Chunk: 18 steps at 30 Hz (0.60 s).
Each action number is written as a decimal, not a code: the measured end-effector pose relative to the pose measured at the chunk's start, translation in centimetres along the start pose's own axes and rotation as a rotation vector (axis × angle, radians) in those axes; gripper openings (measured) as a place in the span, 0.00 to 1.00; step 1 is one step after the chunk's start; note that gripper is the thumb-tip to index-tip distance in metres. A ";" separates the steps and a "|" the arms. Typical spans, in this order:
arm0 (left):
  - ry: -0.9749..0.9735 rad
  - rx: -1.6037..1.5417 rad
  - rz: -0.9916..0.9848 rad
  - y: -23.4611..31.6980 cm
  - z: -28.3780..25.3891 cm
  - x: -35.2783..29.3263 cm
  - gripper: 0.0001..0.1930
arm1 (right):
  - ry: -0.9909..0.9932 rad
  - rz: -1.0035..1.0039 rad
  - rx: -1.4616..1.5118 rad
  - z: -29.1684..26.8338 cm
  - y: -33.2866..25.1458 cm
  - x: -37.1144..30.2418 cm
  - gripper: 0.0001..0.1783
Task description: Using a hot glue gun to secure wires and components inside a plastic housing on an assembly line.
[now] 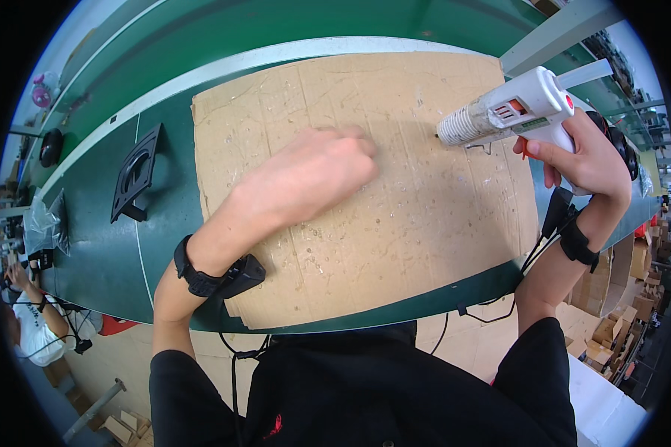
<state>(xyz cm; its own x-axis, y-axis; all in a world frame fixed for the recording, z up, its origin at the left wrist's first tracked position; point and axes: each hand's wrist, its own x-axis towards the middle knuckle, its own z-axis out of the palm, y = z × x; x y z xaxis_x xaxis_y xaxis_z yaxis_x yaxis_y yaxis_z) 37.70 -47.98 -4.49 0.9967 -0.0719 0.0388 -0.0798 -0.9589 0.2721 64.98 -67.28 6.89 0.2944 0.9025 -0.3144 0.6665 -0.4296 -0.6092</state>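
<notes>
My right hand (pixel 585 160) is closed around the handle of a white hot glue gun (pixel 533 104), with a finger at its red trigger. A clear glue stick (pixel 585 74) protrudes from the gun's back end, and its nozzle points left over a cardboard sheet (pixel 395 246). My left hand (pixel 317 175) is over the middle of that sheet, smeared by motion. Its fingers look bent under, but they are too blurred and hidden to show whether they hold anything. Small shiny specks and strands dot the cardboard.
Left of the cardboard, a black plate-like part with a round opening (pixel 136 175) stands on the green table (pixel 89 246). Clear plastic bags (pixel 45 223) lie farther left. Another person (pixel 41 320) is at the far left. Cables hang near my right wrist. Cardboard boxes (pixel 611 276) stand at right.
</notes>
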 end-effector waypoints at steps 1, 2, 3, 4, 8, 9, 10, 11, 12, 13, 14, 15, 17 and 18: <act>0.015 -0.001 0.015 -0.1 0.2 0.0 0.04 | 0.009 -0.006 0.014 0.1 -0.1 0.0 0.20; 0.030 0.000 0.031 0.0 0.4 0.0 0.03 | 0.009 -0.007 0.015 0.0 0.0 0.0 0.20; 0.029 0.001 0.029 0.1 0.4 0.0 0.03 | -0.004 0.008 0.016 -0.1 0.2 0.0 0.20; 0.013 0.009 0.031 0.3 0.4 0.1 0.03 | -0.017 0.022 0.017 -0.2 0.3 0.0 0.19; -0.066 0.051 -0.013 0.9 0.2 0.5 0.03 | -0.018 0.034 0.023 -0.1 0.2 0.0 0.18; -0.065 0.050 -0.014 0.9 0.2 0.5 0.03 | -0.008 0.028 0.025 -0.1 0.3 0.0 0.18; -0.068 0.033 -0.020 1.0 0.1 0.6 0.03 | 0.002 0.023 0.027 -0.1 0.3 0.0 0.17; -0.072 0.017 -0.026 1.0 0.1 0.6 0.03 | 0.001 0.022 0.027 0.0 0.2 0.0 0.17; -0.072 0.016 -0.027 1.0 0.1 0.5 0.03 | 0.008 0.012 0.037 0.1 0.1 0.0 0.17; -0.070 0.007 -0.027 1.0 0.2 0.5 0.03 | 0.014 0.002 0.047 0.2 0.0 0.0 0.17; -0.068 -0.003 -0.026 1.0 0.2 0.4 0.02 | 0.014 0.003 0.047 0.1 0.1 0.0 0.17; -0.068 -0.003 -0.026 1.0 0.2 0.5 0.02 | -0.004 0.015 0.040 0.0 0.2 0.1 0.17; -0.063 0.002 -0.031 1.0 0.2 0.6 0.02 | -0.022 0.030 0.032 -0.1 0.3 0.2 0.17; -0.062 0.001 -0.029 0.9 0.2 0.6 0.02 | -0.024 0.025 0.031 -0.2 0.3 0.2 0.17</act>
<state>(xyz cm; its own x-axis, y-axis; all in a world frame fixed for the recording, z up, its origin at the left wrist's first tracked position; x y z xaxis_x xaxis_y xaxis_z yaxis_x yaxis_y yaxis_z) 38.24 -48.96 -4.42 0.9977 -0.0613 -0.0289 -0.0512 -0.9613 0.2708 65.32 -67.22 6.80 0.2941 0.8907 -0.3467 0.6378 -0.4530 -0.6229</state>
